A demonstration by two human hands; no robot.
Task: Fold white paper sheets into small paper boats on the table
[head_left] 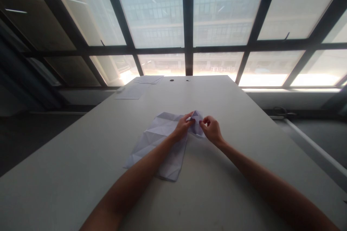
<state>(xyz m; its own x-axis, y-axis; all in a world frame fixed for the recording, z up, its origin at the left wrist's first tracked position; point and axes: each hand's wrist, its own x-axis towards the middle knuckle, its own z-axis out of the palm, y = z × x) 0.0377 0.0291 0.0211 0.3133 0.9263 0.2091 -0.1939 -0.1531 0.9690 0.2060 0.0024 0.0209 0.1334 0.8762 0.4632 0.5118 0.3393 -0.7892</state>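
Observation:
A large white paper (157, 135) covered in creases lies on the white table (230, 187), partly under my left forearm. Its right end rises into a small folded part (197, 126) between my hands. My left hand (183, 125) grips this folded part, its fingers closed around the paper's left side. On the right side of the fold, my right hand (210, 128) pinches the paper's edge between thumb and fingertips. My left forearm hides some of the sheet's lower middle.
Flat white sheets (131, 92) lie at the table's far left, with more overlapping papers (149, 79) behind them. Two small dark spots, one a round hole (171, 80), show near the far edge. Large windows stand beyond the table.

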